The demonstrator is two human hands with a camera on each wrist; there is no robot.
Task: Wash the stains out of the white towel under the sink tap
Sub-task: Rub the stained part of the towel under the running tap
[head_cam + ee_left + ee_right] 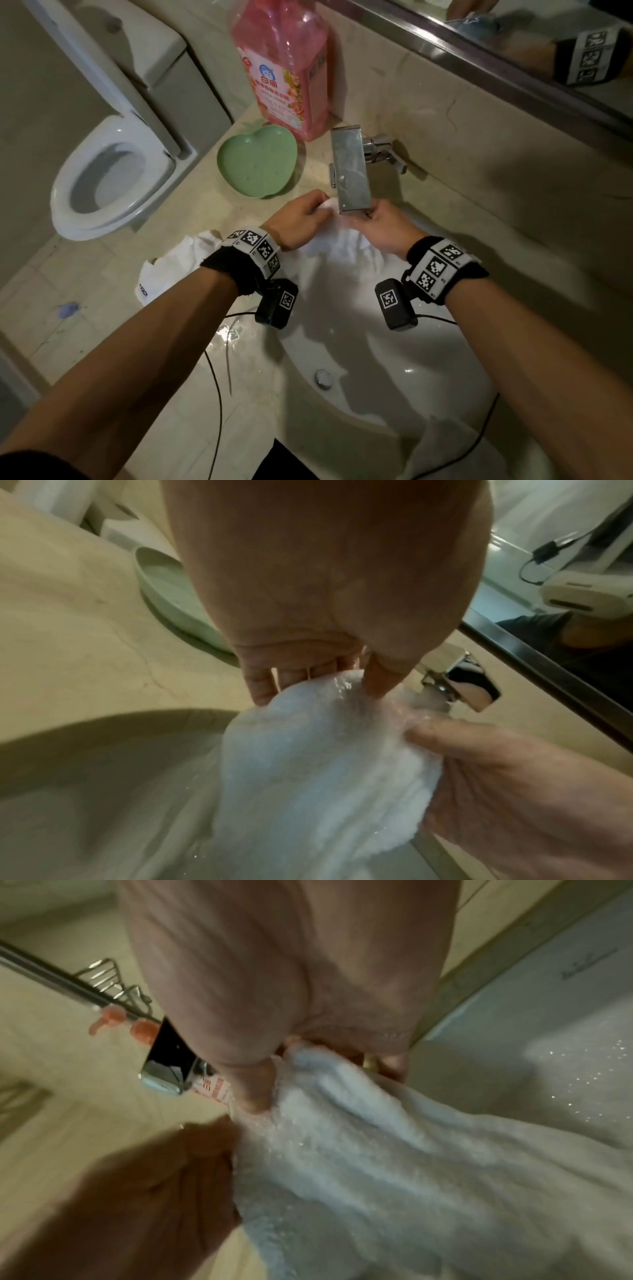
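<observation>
Both hands hold the towel (337, 240) bunched right under the tap (350, 171), above the sink (394, 383); left hand (298, 219) pinches wet cloth just left of the tap, right hand (383, 228) grips it just right of it; water runs onto the cloth; green dish (255, 161) left of tap; pink bottle (282, 65) behind the dish.

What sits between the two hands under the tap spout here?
A bunched fold of the white towel, wet, gripped by the left hand and right hand. The left wrist view shows it best; in the head view the tap partly hides it.
</observation>
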